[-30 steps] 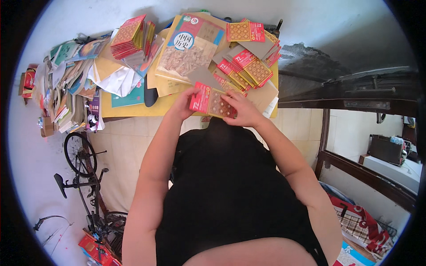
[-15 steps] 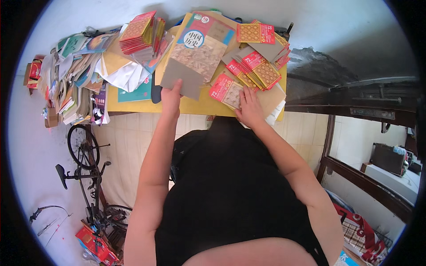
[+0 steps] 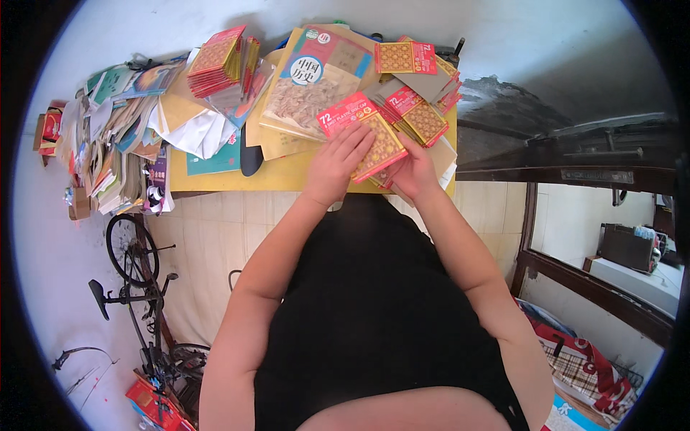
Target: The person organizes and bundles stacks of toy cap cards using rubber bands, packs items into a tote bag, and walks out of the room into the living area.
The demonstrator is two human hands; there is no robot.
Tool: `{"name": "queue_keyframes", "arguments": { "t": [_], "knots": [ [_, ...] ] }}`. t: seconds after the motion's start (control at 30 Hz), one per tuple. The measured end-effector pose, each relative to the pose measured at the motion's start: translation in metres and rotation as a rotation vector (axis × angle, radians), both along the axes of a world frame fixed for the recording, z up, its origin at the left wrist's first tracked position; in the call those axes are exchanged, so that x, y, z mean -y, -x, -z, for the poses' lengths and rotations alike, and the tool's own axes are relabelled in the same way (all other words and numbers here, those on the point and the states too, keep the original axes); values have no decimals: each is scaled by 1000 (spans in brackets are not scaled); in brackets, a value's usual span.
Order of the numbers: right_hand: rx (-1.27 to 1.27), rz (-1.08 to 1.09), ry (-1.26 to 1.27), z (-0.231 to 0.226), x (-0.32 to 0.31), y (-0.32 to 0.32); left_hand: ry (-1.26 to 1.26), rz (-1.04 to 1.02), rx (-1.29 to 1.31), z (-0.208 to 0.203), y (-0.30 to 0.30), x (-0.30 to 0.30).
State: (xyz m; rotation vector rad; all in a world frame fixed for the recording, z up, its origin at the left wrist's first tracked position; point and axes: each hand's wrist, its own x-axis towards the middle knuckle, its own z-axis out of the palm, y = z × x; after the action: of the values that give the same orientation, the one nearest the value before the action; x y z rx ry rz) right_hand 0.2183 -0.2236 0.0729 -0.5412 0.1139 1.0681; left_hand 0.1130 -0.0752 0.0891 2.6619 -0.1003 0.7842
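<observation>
A red blister card (image 3: pixel 384 147) with rows of gold round caps is tilted between my hands near the table's front edge. My left hand (image 3: pixel 336 161) lies over its left side, fingers across the face. My right hand (image 3: pixel 417 171) grips its right edge, thumb by the front and the other fingers hidden below. Part of another blister card shows under this one. Just behind, a pile of similar cards (image 3: pixel 424 118) overlaps grey card pieces. A textbook (image 3: pixel 309 86) with a picture cover lies on brown envelopes, partly covered by the held card's upper corner.
More blister cards are stacked (image 3: pixel 215 65) at the back left of the yellow table (image 3: pixel 277 172). Books and papers (image 3: pixel 118 136) crowd the left end. A dark wooden frame (image 3: pixel 546 169) borders the right side. A bicycle (image 3: pixel 140 280) stands at the lower left.
My left hand has moved right from the textbook onto the blister card. The grey card it held no longer shows. My right hand has turned and raised the blister card's edge.
</observation>
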Motion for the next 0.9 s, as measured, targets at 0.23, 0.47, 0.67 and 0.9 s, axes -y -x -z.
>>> {"name": "queue_keyframes", "arguments": {
  "t": [0.23,0.47,0.67,0.9],
  "knots": [
    [351,1,375,10,17,-5,14,-400,-26,25,-6,-14],
    [807,-80,717,63,30,-32,1344,-399,-654,21,-10,-44],
    [1064,-219,1154,95,25,-25,1332,-351,-903,86,-8,-35],
    [1105,-192,1406,100,40,-5,1056,-471,-797,109,-21,-35]
  ]
}}
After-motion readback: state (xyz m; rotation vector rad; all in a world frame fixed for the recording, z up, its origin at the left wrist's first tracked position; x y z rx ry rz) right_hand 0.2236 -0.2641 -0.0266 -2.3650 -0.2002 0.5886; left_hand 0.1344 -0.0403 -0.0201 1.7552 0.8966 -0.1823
